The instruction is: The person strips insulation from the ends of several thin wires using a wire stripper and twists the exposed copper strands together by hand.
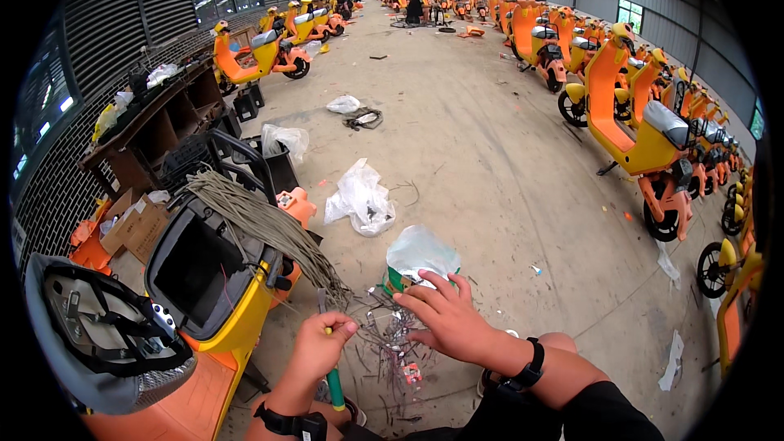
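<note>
My left hand (317,349) is closed, thumb against the fingers, around a tool with a green and yellow handle (336,390). A flat grey part sticks up above the fist; the exact kind of tool is unclear. My right hand (454,320) is raised with its fingers spread and nothing in it. Below and between both hands, cut wire scraps (390,363) lie scattered on the floor. Just beyond the right fingers sits a green container lined with a clear plastic bag (422,251). A long bundle of grey cables (261,224) drapes over the scooter body at my left.
Close on the left stands a yellow and orange scooter (245,322) with an open storage bin and a tipped-up grey seat (114,351). White plastic bags (360,198) lie ahead. Rows of scooters (625,126) line the right side. Far off, a person (418,8) sits.
</note>
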`<state>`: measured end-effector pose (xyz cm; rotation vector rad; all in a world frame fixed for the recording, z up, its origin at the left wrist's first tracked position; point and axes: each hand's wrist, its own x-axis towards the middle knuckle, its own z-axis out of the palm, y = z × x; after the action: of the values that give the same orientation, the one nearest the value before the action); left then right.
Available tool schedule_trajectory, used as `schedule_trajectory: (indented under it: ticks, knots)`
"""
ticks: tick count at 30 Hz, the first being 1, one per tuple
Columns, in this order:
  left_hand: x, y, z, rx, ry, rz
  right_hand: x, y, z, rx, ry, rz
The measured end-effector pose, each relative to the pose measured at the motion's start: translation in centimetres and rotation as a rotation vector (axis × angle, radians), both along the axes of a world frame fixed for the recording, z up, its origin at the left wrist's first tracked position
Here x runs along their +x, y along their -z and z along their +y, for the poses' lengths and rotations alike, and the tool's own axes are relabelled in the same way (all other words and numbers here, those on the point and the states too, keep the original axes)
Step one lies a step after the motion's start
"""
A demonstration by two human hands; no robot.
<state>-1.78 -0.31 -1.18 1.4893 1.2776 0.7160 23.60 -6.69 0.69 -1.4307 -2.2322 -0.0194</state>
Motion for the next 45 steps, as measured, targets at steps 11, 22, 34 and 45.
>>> schedule_trajectory:
  ticks: [11,22,34,45]
  knots:
    - [-0.7,-0.9,0.1,-0.084,0.012,-0.075,0.7,1.2,1.1,0.152,-0.153,0.219]
    - [0.6,-1.3,-0.5,0.226,0.038,0.144,0.6,1.9,1.0,-0.932,0.110,1.231]
    - [-0.4,-1.3,0.0,0.223,0.025,0.181,0.1,-0.8,0.2,0.070,0.158,0.186]
    - [-0.3,-1.0,-0.1,-0.084,0.087,-0.025,0.6,0.3,1.2,0.240,-0.141,0.049]
